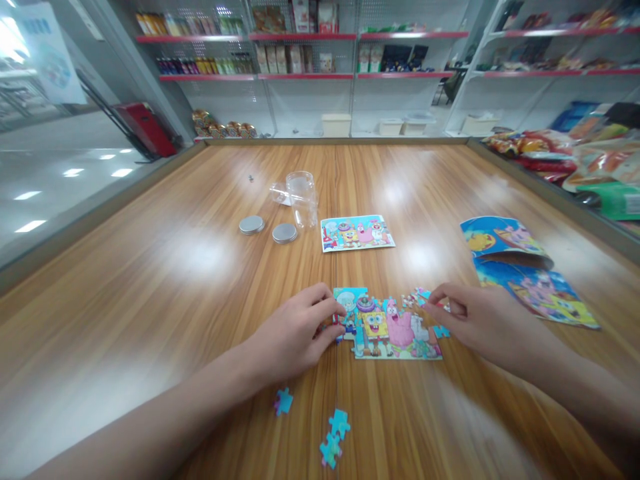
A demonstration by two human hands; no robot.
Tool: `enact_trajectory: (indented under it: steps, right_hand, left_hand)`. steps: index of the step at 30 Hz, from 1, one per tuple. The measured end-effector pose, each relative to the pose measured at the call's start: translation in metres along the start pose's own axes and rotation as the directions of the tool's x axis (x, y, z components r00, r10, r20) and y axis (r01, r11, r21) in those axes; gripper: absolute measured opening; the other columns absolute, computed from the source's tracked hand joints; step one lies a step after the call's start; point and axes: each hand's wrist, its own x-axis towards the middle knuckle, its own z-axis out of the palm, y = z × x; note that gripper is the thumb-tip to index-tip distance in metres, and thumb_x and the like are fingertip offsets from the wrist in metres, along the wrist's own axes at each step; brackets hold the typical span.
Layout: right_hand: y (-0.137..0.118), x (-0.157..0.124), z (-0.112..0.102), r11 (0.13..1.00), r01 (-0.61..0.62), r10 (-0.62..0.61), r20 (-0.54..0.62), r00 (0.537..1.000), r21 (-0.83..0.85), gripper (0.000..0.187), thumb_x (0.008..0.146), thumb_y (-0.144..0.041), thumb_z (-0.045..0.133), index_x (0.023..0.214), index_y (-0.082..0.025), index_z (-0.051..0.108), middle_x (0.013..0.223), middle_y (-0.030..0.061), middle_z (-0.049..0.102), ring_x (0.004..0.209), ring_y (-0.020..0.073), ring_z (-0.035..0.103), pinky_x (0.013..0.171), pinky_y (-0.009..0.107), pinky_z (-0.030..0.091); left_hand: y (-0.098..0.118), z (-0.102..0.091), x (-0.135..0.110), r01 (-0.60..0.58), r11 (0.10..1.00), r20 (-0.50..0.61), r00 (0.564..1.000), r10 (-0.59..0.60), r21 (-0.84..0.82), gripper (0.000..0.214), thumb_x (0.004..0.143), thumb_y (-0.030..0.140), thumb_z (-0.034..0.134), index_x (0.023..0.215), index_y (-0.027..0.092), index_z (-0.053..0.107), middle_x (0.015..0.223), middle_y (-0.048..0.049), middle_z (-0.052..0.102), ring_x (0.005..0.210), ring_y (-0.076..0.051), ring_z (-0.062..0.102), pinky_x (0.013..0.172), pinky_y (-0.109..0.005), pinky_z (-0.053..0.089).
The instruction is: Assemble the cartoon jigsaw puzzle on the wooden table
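Observation:
A partly assembled cartoon jigsaw puzzle (pixel 397 328) lies on the wooden table, its top edge uneven. At its left edge, my left hand (pixel 300 328) has thumb and fingers closed on a puzzle piece (pixel 339 321), mostly covered by the fingertips. My right hand (pixel 477 320) is over the upper right of the puzzle, fingers curled in a pinch; whatever they hold is hidden. Small loose pieces (pixel 414 298) lie by those fingertips. Nearer me are a blue loose piece (pixel 284 401) and two more pieces (pixel 335 437) touching each other.
Behind the puzzle lies a matching picture card (pixel 357 233). Clear plastic tubes (pixel 301 197) and two silver lids (pixel 285 233) sit farther left. Blue printed sheets (pixel 535 273), one curled, lie at right. Bagged snacks (pixel 575 157) border the table; stocked shelves (pixel 305 75) stand beyond.

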Motion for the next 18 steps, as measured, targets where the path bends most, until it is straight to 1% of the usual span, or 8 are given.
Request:
enact_trajectory:
  steps: [4, 6, 12, 18]
  right_hand:
    - [-0.0014, -0.0015, 0.0008, 1.000, 0.013, -0.013, 0.011, 1.000, 0.017, 0.028, 0.094, -0.047, 0.055, 0.089, -0.024, 0.070, 0.060, 0.0017, 0.063, 0.056, 0.0177, 0.059, 0.054, 0.029, 0.033]
    - [-0.0012, -0.0020, 0.0022, 1.000, 0.020, -0.020, 0.012, 1.000, 0.014, 0.030, 0.094, -0.050, 0.054, 0.089, -0.024, 0.070, 0.059, 0.0013, 0.062, 0.055, 0.0173, 0.058, 0.054, 0.029, 0.032]
    - [0.0010, -0.0020, 0.0049, 0.999, 0.040, -0.040, 0.013, 0.999, -0.012, 0.030, 0.094, -0.051, 0.055, 0.091, -0.025, 0.070, 0.062, 0.0020, 0.065, 0.058, 0.0183, 0.060, 0.055, 0.028, 0.033]
    - [0.0001, -0.0013, 0.0043, 0.998, 0.060, -0.060, -0.008, 0.998, -0.014, 0.028, 0.093, -0.048, 0.058, 0.089, -0.023, 0.072, 0.059, 0.0019, 0.064, 0.054, 0.0168, 0.059, 0.052, 0.027, 0.032]
  left_hand:
    - [0.0022, -0.0006, -0.0015, -0.037, 0.998, 0.087, 0.996, 0.032, 0.053, 0.021, 0.097, 0.030, 0.055, 0.112, 0.022, 0.068, 0.107, -0.0083, 0.054, 0.095, -0.019, 0.056, 0.086, -0.037, 0.051]
    - [0.0035, 0.0011, -0.0015, -0.047, 0.997, 0.110, 0.993, 0.040, 0.060, 0.022, 0.098, 0.031, 0.055, 0.113, 0.022, 0.068, 0.107, -0.0083, 0.054, 0.096, -0.020, 0.055, 0.086, -0.038, 0.051]
    - [0.0038, 0.0027, -0.0006, -0.037, 0.999, 0.099, 0.995, 0.033, 0.034, 0.020, 0.097, 0.027, 0.054, 0.111, 0.020, 0.068, 0.106, -0.0083, 0.053, 0.096, -0.019, 0.055, 0.087, -0.038, 0.050]
    - [0.0034, 0.0005, -0.0006, -0.039, 0.999, 0.099, 0.994, 0.039, -0.002, 0.020, 0.094, 0.022, 0.056, 0.110, 0.020, 0.067, 0.107, -0.0087, 0.054, 0.093, -0.018, 0.055, 0.085, -0.037, 0.051]
